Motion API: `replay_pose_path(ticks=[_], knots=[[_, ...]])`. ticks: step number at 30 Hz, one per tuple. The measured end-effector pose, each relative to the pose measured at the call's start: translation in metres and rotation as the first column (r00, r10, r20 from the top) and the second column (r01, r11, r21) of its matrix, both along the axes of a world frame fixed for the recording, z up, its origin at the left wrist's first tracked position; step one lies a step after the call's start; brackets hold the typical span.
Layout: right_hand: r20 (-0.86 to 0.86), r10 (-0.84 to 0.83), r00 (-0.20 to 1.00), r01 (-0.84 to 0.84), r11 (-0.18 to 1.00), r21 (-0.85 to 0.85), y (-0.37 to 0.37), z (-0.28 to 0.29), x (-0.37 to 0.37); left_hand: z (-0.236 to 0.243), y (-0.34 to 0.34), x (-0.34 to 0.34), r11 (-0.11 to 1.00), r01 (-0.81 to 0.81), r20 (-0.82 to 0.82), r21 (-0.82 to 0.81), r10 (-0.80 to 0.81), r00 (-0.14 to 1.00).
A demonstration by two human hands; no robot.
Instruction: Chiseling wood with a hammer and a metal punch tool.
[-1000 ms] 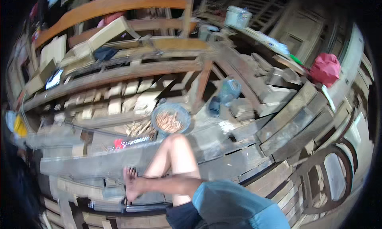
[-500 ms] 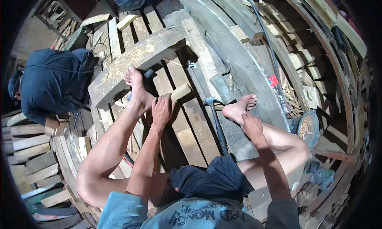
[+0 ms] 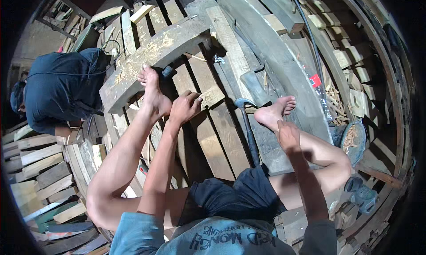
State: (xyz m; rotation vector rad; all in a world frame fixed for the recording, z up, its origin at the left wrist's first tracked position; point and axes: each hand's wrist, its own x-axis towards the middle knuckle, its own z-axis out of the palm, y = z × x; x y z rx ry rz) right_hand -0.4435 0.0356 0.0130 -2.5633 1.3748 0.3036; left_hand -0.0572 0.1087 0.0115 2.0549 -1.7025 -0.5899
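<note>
My left hand (image 3: 185, 107) is closed around the near end of a short pale wooden block (image 3: 213, 96), which points right over the slatted planks. My right hand (image 3: 288, 136) lies on my lower right leg by the ankle, its fingers loosely stretched and no tool visible in it. Between my legs lies a claw hammer (image 3: 250, 137) with a dark handle, its head beside my right foot (image 3: 275, 112). A curved timber piece (image 3: 153, 55), strewn with shavings, sits ahead of my left foot (image 3: 153, 93).
A co-worker in dark clothes (image 3: 64, 88) bends over at the left. A long curved grey timber (image 3: 275, 62) runs along the right. A round basin with wood chips (image 3: 353, 144) stands by my right knee. Stacked offcuts (image 3: 49, 175) line the left side.
The wooden block has turned, showing a broader face, and sits slightly farther right with my left hand. My right hand has shifted slightly right. The whole view has moved a little.
</note>
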Motion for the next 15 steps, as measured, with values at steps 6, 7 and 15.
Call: replay_pose_path(ticks=[6, 7, 15], knots=[[0.124, 0.223, 0.967, -0.203, 0.966, -0.158, -0.002, -0.005, -0.007, -0.012, 0.004, -0.002, 0.993, 0.043, 0.063, -0.109, -0.036, 0.997], [0.119, 0.209, 0.971, -0.184, 0.963, -0.196, -0.001, -0.004, -0.006, -0.012, 0.007, -0.004, 0.992, 0.057, 0.111, -0.115, -0.044, 0.993], [-0.216, 0.086, 0.973, -0.064, 0.992, 0.109, 0.002, -0.012, -0.018, -0.023, 0.017, -0.011, 0.993, 0.004, 0.086, -0.116, 0.006, 0.996]])
